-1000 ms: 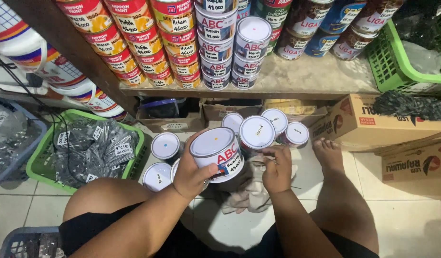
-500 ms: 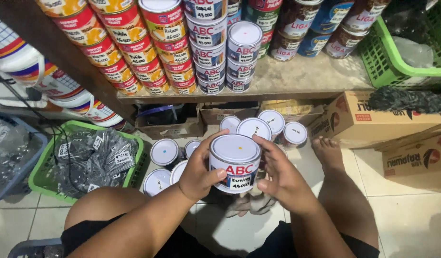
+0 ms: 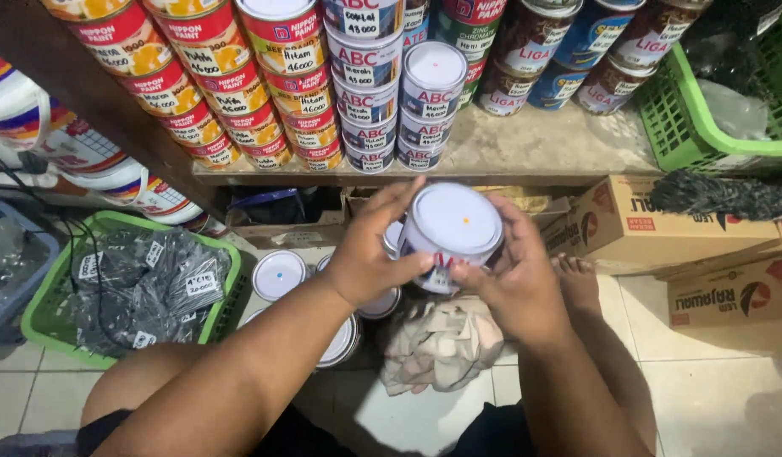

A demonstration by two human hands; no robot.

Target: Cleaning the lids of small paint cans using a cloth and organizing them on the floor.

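Left grip: your left hand (image 3: 370,262) is closed around the left side of the white-lidded paint can (image 3: 450,233), fingers curled over the upper rim and thumb pressed on the label wall.
Right grip: your right hand (image 3: 518,275) clasps the right side of the same can, fingers wrapped along the rim, thumb meeting the front of the can low down.
Can position: the can sits upright between both grips, lid facing you, raised above the floor.
Relative to the can, below: a crumpled beige cloth (image 3: 442,343) lies on the floor tiles.
Relative to the can, left and lower: other white-lidded cans (image 3: 278,275) stand on the floor.
Relative to the can, above: the shelf (image 3: 535,152) carries stacked cans.
Relative to the can, right: a cardboard box (image 3: 662,224) rests nearby.
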